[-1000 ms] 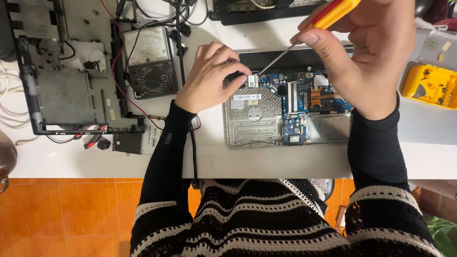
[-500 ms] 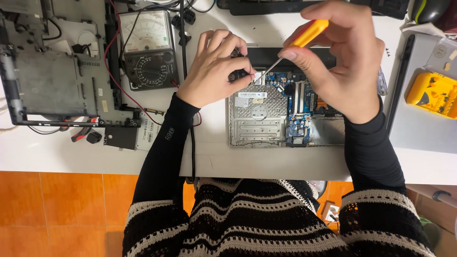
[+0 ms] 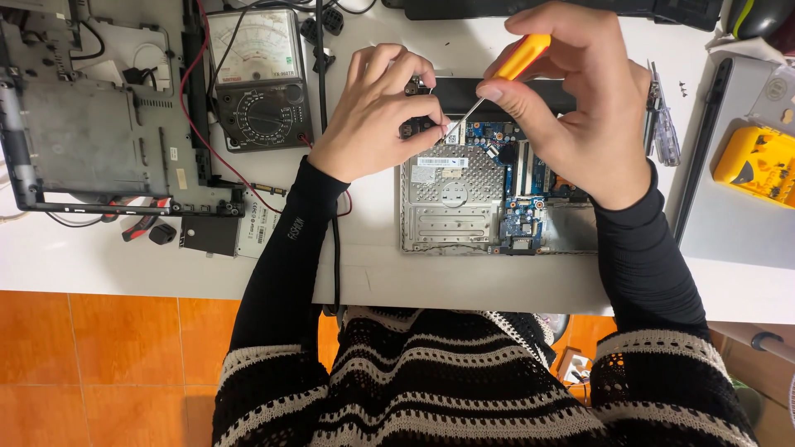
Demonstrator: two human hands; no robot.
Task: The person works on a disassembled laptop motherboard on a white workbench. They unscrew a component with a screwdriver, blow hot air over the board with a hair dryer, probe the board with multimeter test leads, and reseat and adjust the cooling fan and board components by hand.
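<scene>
While the person leans over the white desk in a black-and-cream striped knit, both forearms in black sleeves reach forward to an opened laptop chassis lying just past the near edge. Its cover is off: a perforated metal plate fills the left half, and a blue circuit board with connectors shows bare on the right.

Over the chassis's far left corner, the left hand is curled with its fingertips pressed down on a small dark part; its grip is nearly closed, though what exactly it pins is hidden under the fingers. The right hand holds an orange-handled screwdriver, thumb and fingers closed tightly round the handle, the thin shaft slanting down-left so the tip meets the board's edge right beside the left fingertips.

By my reckoning the work is well into the strip-down: the shell is open and the board exposed, yet the board and metal plate both sit in place, so fasteners or connectors remain to be dealt with.

Left of the hands stands an analogue multimeter with red and black leads trailing, and beyond it a separate grey laptop base panel. To the right lie a small tester screwdriver, a closed grey laptop, and on it a yellow meter.
</scene>
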